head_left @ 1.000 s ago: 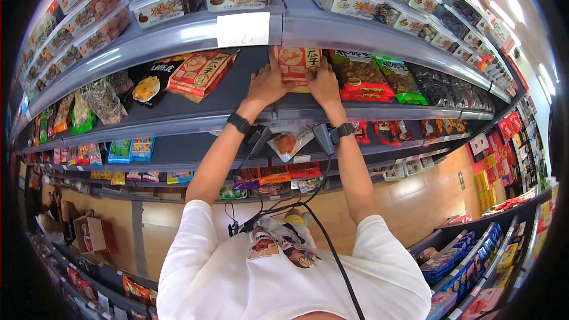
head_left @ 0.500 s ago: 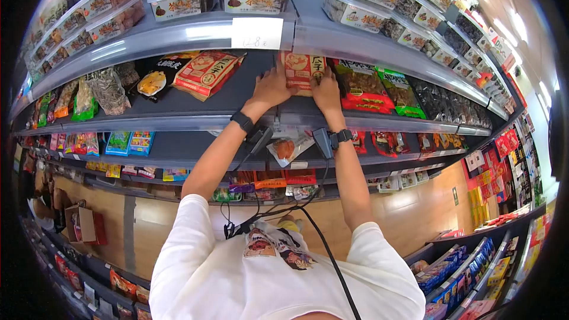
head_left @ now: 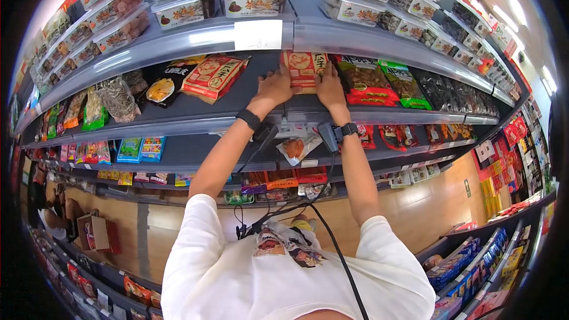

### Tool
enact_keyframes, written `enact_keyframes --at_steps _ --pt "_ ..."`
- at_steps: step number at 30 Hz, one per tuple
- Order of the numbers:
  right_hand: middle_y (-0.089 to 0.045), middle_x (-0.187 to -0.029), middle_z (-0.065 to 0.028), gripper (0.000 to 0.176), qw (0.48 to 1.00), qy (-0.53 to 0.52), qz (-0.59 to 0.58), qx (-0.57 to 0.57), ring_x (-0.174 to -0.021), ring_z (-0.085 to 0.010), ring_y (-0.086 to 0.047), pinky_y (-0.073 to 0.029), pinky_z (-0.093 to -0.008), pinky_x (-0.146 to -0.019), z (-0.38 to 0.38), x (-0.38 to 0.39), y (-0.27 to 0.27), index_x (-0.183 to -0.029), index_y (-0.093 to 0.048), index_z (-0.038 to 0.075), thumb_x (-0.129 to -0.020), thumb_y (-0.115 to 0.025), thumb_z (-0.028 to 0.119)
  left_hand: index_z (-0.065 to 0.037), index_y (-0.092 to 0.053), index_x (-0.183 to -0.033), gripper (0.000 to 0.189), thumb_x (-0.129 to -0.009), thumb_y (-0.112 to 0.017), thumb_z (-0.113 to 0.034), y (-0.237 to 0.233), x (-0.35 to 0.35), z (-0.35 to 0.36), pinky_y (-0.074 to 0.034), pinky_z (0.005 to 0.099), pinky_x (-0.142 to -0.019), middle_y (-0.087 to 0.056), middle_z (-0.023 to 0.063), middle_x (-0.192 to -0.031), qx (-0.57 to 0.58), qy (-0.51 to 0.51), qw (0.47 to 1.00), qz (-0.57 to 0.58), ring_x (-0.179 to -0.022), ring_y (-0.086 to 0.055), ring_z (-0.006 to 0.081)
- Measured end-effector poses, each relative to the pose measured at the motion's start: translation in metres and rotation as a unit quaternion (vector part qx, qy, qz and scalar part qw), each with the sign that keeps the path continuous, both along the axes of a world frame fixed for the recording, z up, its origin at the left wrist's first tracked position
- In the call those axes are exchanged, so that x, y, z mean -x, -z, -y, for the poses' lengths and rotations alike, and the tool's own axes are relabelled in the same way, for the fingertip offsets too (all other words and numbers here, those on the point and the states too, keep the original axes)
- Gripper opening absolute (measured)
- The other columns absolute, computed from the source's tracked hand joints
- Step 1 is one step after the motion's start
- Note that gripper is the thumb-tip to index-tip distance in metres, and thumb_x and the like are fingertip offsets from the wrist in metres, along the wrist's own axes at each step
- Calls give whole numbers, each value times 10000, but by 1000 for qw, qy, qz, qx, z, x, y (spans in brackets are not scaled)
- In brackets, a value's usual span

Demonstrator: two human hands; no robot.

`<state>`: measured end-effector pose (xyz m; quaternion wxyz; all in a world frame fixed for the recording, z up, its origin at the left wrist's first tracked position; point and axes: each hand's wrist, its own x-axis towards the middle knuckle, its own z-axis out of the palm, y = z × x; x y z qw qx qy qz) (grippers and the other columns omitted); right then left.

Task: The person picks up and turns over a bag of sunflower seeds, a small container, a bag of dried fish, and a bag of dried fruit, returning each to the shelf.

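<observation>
On the shelf just under the price tag lies a red-and-cream bag of melon seeds [head_left: 305,66], printed with large characters. My left hand [head_left: 275,88] grips its left edge, fingers curled toward the pack. Against its right edge is my right hand [head_left: 331,88], with the thumb side pressing on the bag's lower corner. Some fingertips of both hands are hidden. To the left sits a matching bag of melon seeds [head_left: 212,77], lying at a slant. A red-and-black snack bag [head_left: 364,83] lies right beside my right hand.
Stacked clear plastic tubs [head_left: 255,3] fill the shelf above, behind a price tag [head_left: 258,34] on its front rail. A green snack bag [head_left: 404,86] lies farther right. Black cables [head_left: 308,204] hang before my shirt. A person crouches near a cardboard box [head_left: 95,232] at lower left.
The camera view has shifted slightly, so the lower shelves and floor appear farther right. Both hands stay at the sides of the bag of melon seeds, which lies in about the same place.
</observation>
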<state>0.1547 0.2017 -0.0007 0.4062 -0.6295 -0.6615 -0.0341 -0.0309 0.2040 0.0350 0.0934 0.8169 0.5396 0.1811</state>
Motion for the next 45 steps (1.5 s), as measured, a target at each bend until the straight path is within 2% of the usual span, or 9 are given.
enact_keyframes --at_steps 8,12,18,19,22,27,36,41,45 --pt "-477 -1302 -300 544 999 -7 -38 -20 -1150 -461 -498 -445 -488 -941 8 1 -8 -1375 -367 -24 -897 -525 181 -55 -404 -1369 759 -796 -675 -472 -21 76 10 -297 601 -1038 -441 191 -1376 -208 -106 969 -83 -1306 -364 428" --pt "-492 -1285 -294 565 999 -3 -39 -21 -1126 -457 -517 -458 -493 -921 7 3 -8 -1374 -363 -21 -876 -545 176 -82 -327 -1425 793 -797 -685 -408 -11 135 4 -247 703 -999 -338 241 -1440 -104 -227 966 -69 -1330 -277 512" --pt "-506 -1225 -310 566 999 13 -9 -39 -1020 -465 -563 -493 -499 -852 0 -1 1 -1334 -378 -87 -858 -557 163 -3 -412 -1324 655 -820 -643 -353 20 156 -1 -490 560 -861 -490 256 -1297 -117 -193 963 -150 -1171 -474 517" --pt "-520 -1206 -308 577 999 15 1 -41 -1003 -459 -572 -498 -500 -838 3 -1 -2 -1336 -375 -88 -860 -563 180 17 -533 -1174 490 -814 -630 -301 9 153 9 -549 463 -765 -619 234 -1101 -136 -170 961 -169 -1005 -608 448" --pt "-540 -1174 -299 580 1000 19 -4 -3 -1001 -454 -575 -497 -502 -834 10 2 -8 -1336 -376 -82 -860 -570 186 -1 -617 -1044 345 -798 -628 -243 -7 151 19 -549 453 -755 -669 215 -959 -103 -151 967 -180 -893 -661 389" --pt "-564 -1126 -289 542 999 14 -30 4 -961 -462 -589 -500 -516 -806 16 5 -16 -1311 -414 -59 -852 -572 182 -80 -696 -919 179 -789 -610 -168 -35 157 40 -541 470 -741 -672 214 -868 -162 -151 971 -91 -829 -655 392" --pt "-598 -1014 -296 411 999 36 -24 -22 -864 -463 -612 -512 -528 -742 14 3 -11 -1203 -496 -24 -836 -554 153 -10 -662 -864 163 -850 -572 -145 -62 175 96 -476 447 -627 -632 245 -756 -191 -114 966 132 -716 -632 393" --pt "-603 -968 -290 362 997 21 -9 -69 -877 -460 -603 -507 -529 -754 13 2 -10 -1137 -522 -25 -812 -573 127 42 -626 -866 152 -898 -586 -101 -37 183 152 -404 250 -583 -602 43 -685 -135 -117 913 368 -645 -483 61" --pt "-601 -1013 -296 385 999 26 -14 -36 -934 -453 -590 -492 -515 -796 19 4 -16 -1152 -537 -34 -803 -583 123 20 -626 -858 121 -894 -580 -86 -25 180 194 -394 215 -646 -619 21 -765 -82 -120 827 543 -692 -511 60"
